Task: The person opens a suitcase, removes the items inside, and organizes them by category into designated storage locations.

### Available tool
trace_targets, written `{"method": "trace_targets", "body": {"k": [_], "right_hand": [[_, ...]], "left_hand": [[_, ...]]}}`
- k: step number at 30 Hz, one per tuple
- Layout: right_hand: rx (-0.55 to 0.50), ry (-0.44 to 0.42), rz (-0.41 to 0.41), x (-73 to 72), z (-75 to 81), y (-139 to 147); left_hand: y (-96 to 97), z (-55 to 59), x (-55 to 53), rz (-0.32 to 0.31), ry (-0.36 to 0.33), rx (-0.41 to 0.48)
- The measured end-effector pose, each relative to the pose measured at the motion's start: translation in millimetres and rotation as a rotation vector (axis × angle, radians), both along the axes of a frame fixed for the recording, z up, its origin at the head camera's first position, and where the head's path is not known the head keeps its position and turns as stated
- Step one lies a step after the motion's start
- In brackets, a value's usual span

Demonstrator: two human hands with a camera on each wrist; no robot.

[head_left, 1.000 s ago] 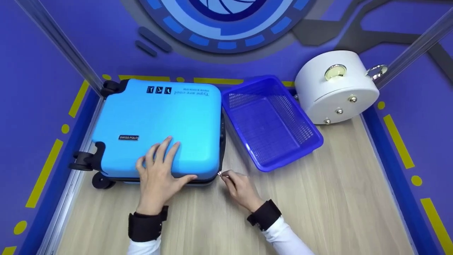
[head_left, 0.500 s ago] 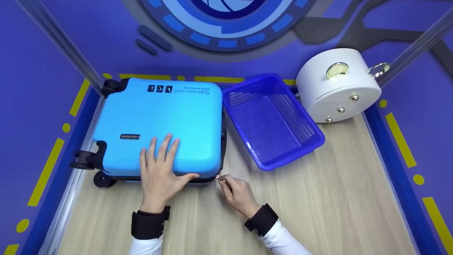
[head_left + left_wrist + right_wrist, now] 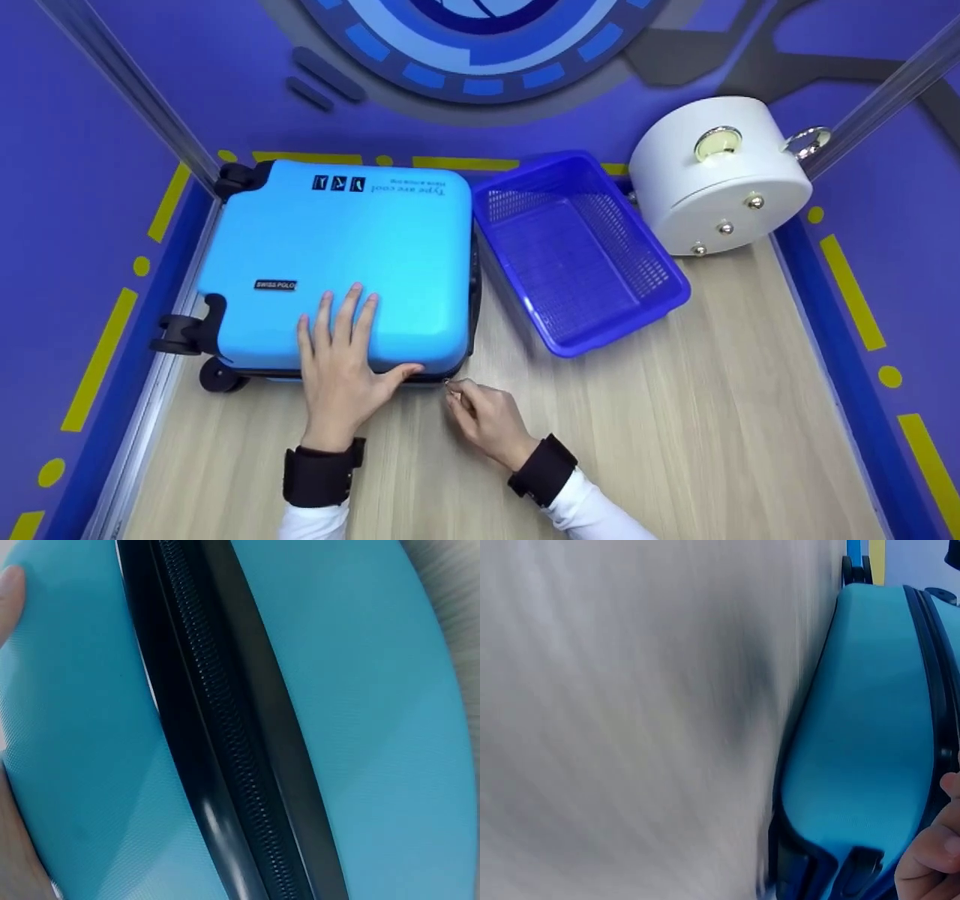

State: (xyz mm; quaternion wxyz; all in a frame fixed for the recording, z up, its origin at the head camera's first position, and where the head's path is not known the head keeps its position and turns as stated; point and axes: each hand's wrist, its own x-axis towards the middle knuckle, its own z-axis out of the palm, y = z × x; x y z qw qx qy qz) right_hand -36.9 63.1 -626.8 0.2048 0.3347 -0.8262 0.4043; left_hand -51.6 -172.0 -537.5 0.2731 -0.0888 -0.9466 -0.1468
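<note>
A light blue hard-shell suitcase (image 3: 397, 247) lies flat on the wood-grain surface, its wheels to the left. Fingers spread, my left hand (image 3: 339, 371) rests on the lid near the front edge, the thumb along the rim. At the front right corner my right hand (image 3: 491, 421) pinches a small metal zipper pull (image 3: 448, 382), mostly hidden by the fingertips. The black zipper (image 3: 225, 712) runs between two dark rims in the left wrist view, its teeth meshed there. In the right wrist view, curled fingers (image 3: 934, 851) sit against the suitcase's zipper seam.
A blue plastic basket (image 3: 536, 319) stands just right of the suitcase. Behind it to the right, a white round case (image 3: 705, 169) with a metal ring handle lies on its side. Blue walls enclose the back and both sides.
My right hand has moved left round the suitcase's front right corner, drawing the zipper pull along the seam. My left hand stays on the lid, its fingers slightly straighter.
</note>
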Motion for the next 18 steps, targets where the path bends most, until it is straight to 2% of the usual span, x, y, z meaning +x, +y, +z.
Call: {"method": "trace_targets", "body": {"k": [6,11,18], "right_hand": [[0.054,-0.034,0.077,7.0,-1.1,-12.4],[0.043,-0.066,0.082,7.7,-2.1,-12.1],[0.050,-0.073,0.115,2.0,2.6,-0.2]], "left_hand": [[0.6,-1.2,-0.9,-0.006,0.004,0.011],[2.1,-3.0,0.2,-0.016,0.020,0.035],[6.6,-14.6,13.4,-0.056,0.098,0.107]]}}
